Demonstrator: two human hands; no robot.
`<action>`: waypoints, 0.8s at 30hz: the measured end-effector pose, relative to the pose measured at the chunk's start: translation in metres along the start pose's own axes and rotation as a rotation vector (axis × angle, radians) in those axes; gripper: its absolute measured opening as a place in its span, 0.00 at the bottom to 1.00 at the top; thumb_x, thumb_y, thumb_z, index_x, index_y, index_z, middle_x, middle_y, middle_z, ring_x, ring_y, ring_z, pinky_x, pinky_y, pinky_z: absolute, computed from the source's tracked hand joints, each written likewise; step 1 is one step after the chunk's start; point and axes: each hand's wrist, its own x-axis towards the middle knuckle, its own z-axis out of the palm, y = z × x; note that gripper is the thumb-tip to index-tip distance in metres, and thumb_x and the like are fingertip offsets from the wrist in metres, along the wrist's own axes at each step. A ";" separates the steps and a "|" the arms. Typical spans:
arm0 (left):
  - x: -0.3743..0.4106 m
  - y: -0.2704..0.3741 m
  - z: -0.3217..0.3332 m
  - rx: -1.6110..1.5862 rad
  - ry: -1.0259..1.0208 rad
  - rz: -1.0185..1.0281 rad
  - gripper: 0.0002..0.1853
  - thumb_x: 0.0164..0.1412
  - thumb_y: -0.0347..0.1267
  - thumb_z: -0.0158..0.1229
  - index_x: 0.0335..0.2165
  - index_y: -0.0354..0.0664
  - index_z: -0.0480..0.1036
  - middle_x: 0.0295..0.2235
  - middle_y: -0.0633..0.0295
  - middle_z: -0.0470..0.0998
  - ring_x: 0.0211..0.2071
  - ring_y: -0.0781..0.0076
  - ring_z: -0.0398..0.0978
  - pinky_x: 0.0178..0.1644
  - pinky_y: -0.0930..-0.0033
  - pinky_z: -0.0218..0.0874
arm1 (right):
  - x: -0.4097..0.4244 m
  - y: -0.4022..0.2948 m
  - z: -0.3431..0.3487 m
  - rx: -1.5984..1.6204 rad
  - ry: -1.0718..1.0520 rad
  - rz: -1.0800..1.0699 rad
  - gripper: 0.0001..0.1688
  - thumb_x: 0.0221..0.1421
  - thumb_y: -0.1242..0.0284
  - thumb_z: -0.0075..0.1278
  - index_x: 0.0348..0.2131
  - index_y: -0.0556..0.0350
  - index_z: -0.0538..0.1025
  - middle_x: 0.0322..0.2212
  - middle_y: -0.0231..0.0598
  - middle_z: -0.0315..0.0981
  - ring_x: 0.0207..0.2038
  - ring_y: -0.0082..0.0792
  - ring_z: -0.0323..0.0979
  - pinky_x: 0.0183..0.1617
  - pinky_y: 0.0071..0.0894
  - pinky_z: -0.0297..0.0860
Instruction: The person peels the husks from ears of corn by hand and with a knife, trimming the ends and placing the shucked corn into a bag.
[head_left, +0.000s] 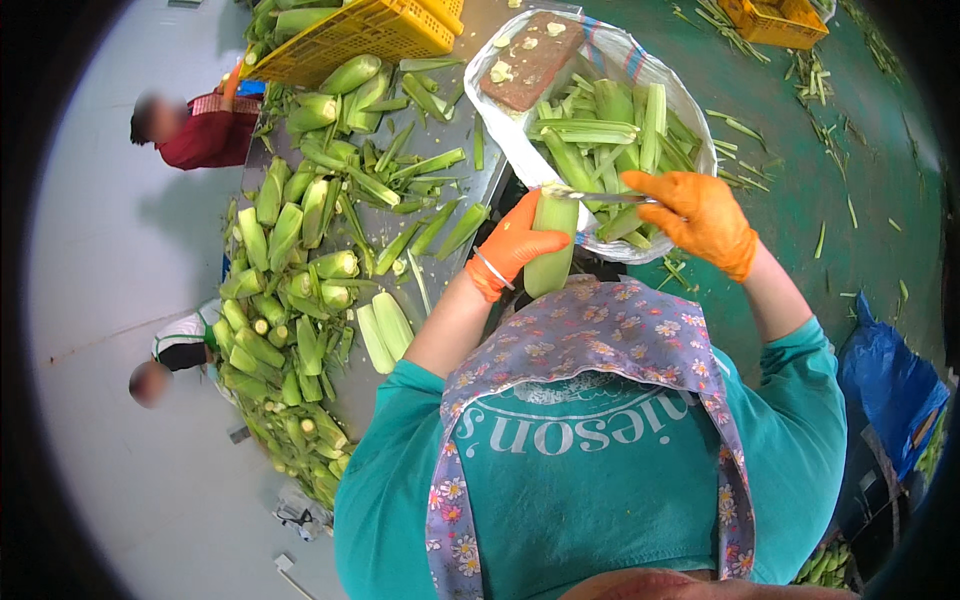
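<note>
An ear of corn in its green husk is gripped in my left hand, which wears an orange glove with a pale band at the wrist. My right hand, gloved too, holds a knife whose blade reaches the upper end of the ear. Right below the blade opens a white woven sack full of cut green husks. A brown board with pale cut pieces on it rests at the sack's far rim.
Many husked corn ears and loose leaves cover the metal table to the left. A yellow crate stands at its far end. Two people are beyond the table. Husk scraps litter the green floor; a blue sheet lies right.
</note>
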 end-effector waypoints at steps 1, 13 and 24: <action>0.000 0.002 -0.001 0.000 -0.036 -0.007 0.29 0.53 0.27 0.64 0.54 0.39 0.67 0.44 0.61 0.76 0.46 0.70 0.74 0.52 0.66 0.65 | 0.006 -0.009 0.004 0.023 0.009 -0.028 0.24 0.53 0.65 0.58 0.50 0.49 0.76 0.22 0.41 0.70 0.26 0.47 0.71 0.28 0.45 0.66; 0.007 -0.004 0.010 0.110 -0.039 0.013 0.34 0.43 0.28 0.74 0.51 0.41 0.71 0.46 0.64 0.76 0.47 0.75 0.72 0.52 0.68 0.64 | 0.014 -0.026 0.026 -0.039 0.096 -0.120 0.26 0.53 0.63 0.57 0.51 0.49 0.75 0.21 0.38 0.69 0.24 0.43 0.71 0.26 0.43 0.65; 0.001 -0.010 0.013 0.151 0.157 0.111 0.29 0.42 0.29 0.74 0.44 0.36 0.71 0.37 0.62 0.78 0.38 0.74 0.75 0.44 0.69 0.68 | -0.027 0.038 -0.008 -0.224 -0.057 0.101 0.21 0.53 0.63 0.57 0.47 0.48 0.77 0.24 0.42 0.73 0.28 0.48 0.74 0.29 0.45 0.69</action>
